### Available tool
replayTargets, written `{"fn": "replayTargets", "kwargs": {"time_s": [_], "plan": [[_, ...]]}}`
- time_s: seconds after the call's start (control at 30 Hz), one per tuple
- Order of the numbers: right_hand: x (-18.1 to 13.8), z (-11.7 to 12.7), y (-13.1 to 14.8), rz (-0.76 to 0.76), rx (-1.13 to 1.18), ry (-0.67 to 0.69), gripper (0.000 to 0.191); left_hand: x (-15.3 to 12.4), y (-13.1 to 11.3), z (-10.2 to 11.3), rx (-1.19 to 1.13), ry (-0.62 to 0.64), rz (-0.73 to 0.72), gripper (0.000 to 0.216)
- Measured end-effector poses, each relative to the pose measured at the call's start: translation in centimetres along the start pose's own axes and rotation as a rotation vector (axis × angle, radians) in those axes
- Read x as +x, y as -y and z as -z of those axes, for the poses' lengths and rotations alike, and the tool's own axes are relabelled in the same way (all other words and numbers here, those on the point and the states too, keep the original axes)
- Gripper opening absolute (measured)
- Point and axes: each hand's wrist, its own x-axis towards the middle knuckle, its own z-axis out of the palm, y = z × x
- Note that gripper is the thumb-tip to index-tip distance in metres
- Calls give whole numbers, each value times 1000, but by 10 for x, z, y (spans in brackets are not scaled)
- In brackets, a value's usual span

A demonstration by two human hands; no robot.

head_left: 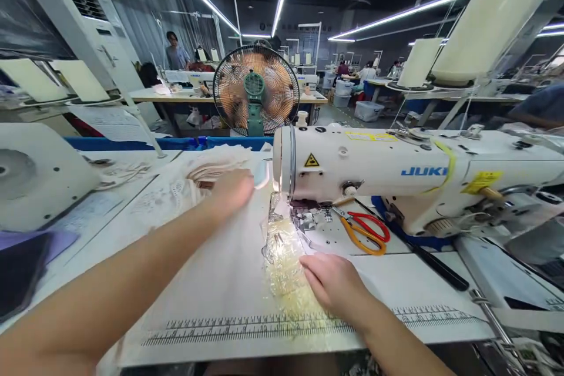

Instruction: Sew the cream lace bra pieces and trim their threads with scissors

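My left hand (232, 191) is blurred by motion and reaches over the white table beside a pile of cream lace-edged fabric pieces (220, 160). Its fingers are smeared, so I cannot make out their grip. My right hand (332, 282) rests low over the right edge of a yellowish, tape-covered strip (285, 258) in front of the needle area. Its fingers are curled together, and anything between them is hidden. The white sewing machine (374, 155) stands just beyond, its head lit underneath. Orange-handled scissors (362, 236) and a red-handled tool (372, 226) lie on its bed.
A printed ruler (238, 328) runs along the table's front edge. A dark-handled tool (440, 267) lies at right. A fan (255, 91) stands behind the table, and thread cones (420, 63) rise at right. A dark flat object (22, 273) lies at left.
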Motion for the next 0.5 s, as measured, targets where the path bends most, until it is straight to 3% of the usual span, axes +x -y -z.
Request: {"fn": "replayTargets", "kwargs": {"time_s": [0.13,0.27,0.37,0.5], "plan": [[-1,6,11,-84,34,-28,19,-53,46,41,243,-17,219,58],[-1,2,13,-110,141,-131,19,-99,73,81,-119,-64,514,39],[-3,1,17,-125,178,-208,24,-112,59,104,-321,-162,585,25],[-22,-7,52,-121,310,-304,29,-133,8,116,-556,-135,456,32]]}}
